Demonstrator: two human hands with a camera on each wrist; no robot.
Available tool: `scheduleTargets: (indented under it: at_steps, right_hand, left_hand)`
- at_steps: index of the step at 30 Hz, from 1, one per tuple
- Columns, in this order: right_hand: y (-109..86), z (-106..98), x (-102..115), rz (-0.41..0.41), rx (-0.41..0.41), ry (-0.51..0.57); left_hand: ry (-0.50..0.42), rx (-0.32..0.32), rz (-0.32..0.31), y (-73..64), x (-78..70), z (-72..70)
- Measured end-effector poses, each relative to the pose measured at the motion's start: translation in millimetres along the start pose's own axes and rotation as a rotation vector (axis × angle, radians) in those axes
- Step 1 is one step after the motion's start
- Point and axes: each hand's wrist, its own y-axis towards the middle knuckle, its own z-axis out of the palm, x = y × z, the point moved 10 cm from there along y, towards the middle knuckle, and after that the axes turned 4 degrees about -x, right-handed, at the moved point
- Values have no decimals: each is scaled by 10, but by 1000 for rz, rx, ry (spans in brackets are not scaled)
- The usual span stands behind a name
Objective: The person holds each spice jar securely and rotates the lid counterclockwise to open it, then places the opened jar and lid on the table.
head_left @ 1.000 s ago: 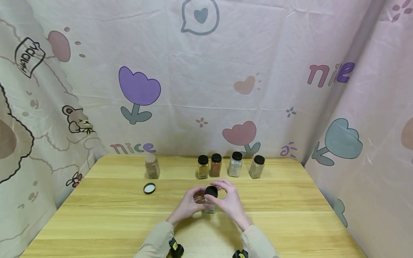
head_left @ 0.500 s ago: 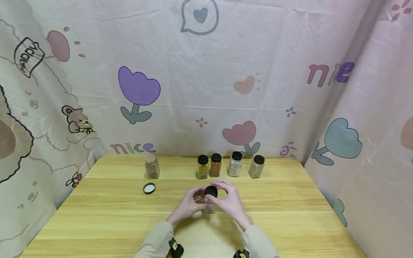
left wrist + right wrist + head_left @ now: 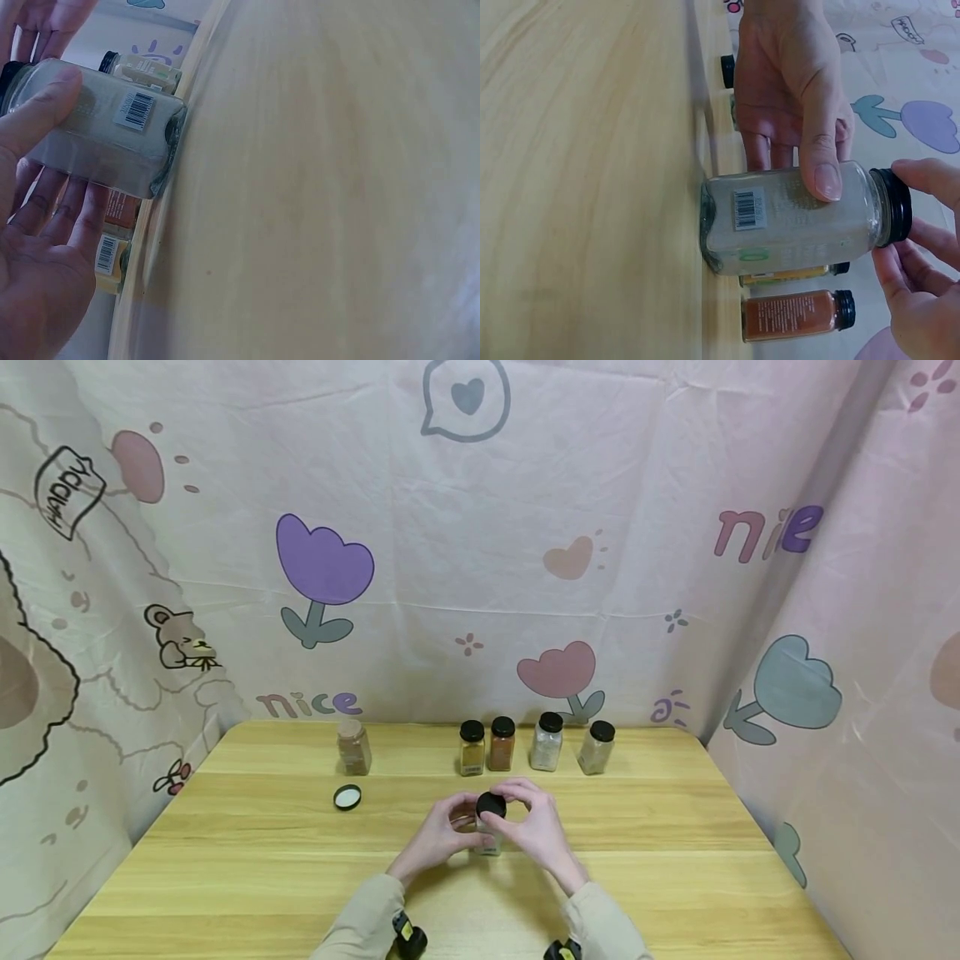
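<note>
A clear glass spice jar (image 3: 795, 217) with a barcode label and pale contents stands upright near the table's middle. My left hand (image 3: 442, 835) grips its body, thumb on the near side and fingers behind, as the left wrist view shows. With thumb and fingertips, my right hand (image 3: 534, 827) pinches the jar's black lid (image 3: 892, 208), which sits on the neck. In the left wrist view the same jar (image 3: 105, 120) has its base close over the wooden table.
Several black-lidded spice jars line the back, among them a yellow jar (image 3: 472, 756), an orange-brown jar (image 3: 502, 750) and a white jar (image 3: 547, 747). At the back left is a lidless brown jar (image 3: 354, 752); a loose lid (image 3: 347, 797) lies before it, white inside up.
Both hands keep their hold on the jar and its lid. The right thumb shifts very slightly at the lid; the other jars and the loose lid stay put.
</note>
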Motion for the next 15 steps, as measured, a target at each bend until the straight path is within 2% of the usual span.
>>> scheduleTargets:
  at_steps: [6, 15]
  right_hand:
    - [6, 22, -12, 20, 49, 48]
    - [-16, -4, 1, 31, -27, -30]
  left_hand:
    - [-1, 2, 2, 0, -3, 2]
    - [-8, -5, -7, 2, 14, -2]
